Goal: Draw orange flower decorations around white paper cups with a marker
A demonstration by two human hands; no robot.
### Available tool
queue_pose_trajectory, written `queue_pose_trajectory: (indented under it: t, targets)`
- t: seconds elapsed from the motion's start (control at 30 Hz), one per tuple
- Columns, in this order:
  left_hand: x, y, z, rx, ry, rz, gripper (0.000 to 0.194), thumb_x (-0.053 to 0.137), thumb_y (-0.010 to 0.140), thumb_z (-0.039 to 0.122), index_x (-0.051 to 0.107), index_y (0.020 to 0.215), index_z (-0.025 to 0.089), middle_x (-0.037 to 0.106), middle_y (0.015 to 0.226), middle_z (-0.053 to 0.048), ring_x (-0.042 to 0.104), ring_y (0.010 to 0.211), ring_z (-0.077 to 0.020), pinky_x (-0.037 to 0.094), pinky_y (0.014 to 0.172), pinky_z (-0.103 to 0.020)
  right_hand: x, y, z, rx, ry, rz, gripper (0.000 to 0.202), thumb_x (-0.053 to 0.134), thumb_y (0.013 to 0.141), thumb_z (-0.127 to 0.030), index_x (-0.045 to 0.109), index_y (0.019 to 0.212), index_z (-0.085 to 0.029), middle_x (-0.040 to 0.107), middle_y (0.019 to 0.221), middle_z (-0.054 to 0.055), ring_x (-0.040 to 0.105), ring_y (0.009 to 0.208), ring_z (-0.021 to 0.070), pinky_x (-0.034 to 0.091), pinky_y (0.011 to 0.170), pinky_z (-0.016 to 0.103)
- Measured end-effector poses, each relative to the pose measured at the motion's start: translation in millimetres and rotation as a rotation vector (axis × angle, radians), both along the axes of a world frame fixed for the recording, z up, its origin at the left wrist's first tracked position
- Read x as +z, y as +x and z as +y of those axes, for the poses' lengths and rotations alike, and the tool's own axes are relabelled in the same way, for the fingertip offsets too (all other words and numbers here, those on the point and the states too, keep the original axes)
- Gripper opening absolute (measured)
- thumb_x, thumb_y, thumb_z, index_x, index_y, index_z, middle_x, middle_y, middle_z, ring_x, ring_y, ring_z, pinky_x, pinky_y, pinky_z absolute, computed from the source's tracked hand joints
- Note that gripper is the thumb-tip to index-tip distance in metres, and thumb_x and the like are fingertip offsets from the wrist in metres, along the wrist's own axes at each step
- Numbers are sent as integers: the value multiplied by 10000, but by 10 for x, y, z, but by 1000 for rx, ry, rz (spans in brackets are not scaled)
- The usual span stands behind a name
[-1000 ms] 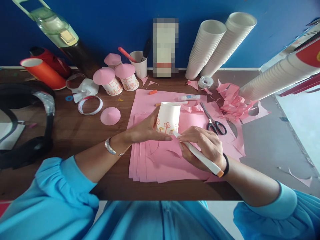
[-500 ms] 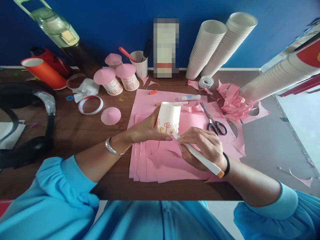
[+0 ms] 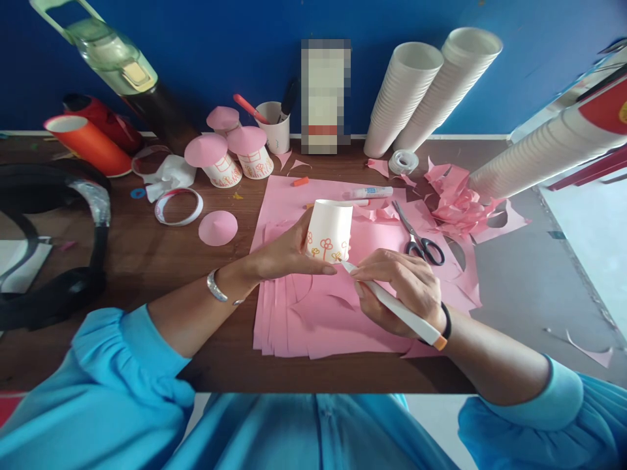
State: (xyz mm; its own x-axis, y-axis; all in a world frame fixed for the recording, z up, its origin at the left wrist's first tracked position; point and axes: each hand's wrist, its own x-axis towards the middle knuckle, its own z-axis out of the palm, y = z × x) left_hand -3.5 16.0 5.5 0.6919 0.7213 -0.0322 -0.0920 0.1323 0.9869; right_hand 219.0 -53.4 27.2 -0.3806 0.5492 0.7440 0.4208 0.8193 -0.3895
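My left hand (image 3: 294, 251) is closed around a white paper cup (image 3: 329, 225) and tilts it over the pink paper (image 3: 323, 326). Orange and yellow flowers are drawn along the cup's lower part. In my right hand (image 3: 401, 287) is a white marker (image 3: 411, 320) with an orange end, its tip at or very near the cup's lower edge. Black-handled scissors (image 3: 422, 247) lie just beyond my right hand. Behind the cup are a glue stick (image 3: 369, 192), a second slim white marker (image 3: 353, 203) and a small orange cap (image 3: 301, 181).
Decorated cups with pink cone roofs (image 3: 206, 151) stand at the back left, near a loose pink cone (image 3: 218, 228). Tall stacks of paper cups (image 3: 406, 98) rise at the back right, by crumpled pink scraps (image 3: 455, 196). Headphones (image 3: 93, 261) and a bottle (image 3: 112, 59) occupy the left.
My right hand and the marker have shifted slightly right and down. The cup in my left hand has barely moved.
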Motion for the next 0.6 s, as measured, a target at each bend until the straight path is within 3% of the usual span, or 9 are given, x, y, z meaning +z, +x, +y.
queue_pose_trajectory:
  t: [0.13,0.3,0.43,0.6]
  targets:
    - [-17,-11,-11,7,-26,-10,936,979,700,361,518,1511,284,665,1383,-136,582,1389,-387,545,1053,-486,3,24,2,-19,34,61,186,630,946,-93,645,1094,-205,726,797,22,733,672,172,620,593,283]
    - [-78,-28,5,14,-81,-54,1044,987,682,361,463,1584,340,643,1423,-125,619,1335,-371,559,1014,-467,-53,73,9,-131,-11,91,247,682,1006,-226,638,1248,-234,782,971,66,779,848,220,653,706,346]
    - [-102,-18,32,-10,-55,-129,934,967,714,369,534,1541,332,627,1469,-130,601,1375,-381,546,1056,-487,-92,82,23,-202,-75,121,218,691,1018,-261,645,1232,-254,788,1004,61,785,880,224,657,749,361]
    - [-89,-13,40,-44,-51,-163,761,913,800,336,587,1486,298,620,1520,-145,587,1425,-383,523,1122,-522,-82,56,30,-192,-67,100,200,687,1018,-233,646,1213,-258,782,1005,46,788,863,203,662,732,333]
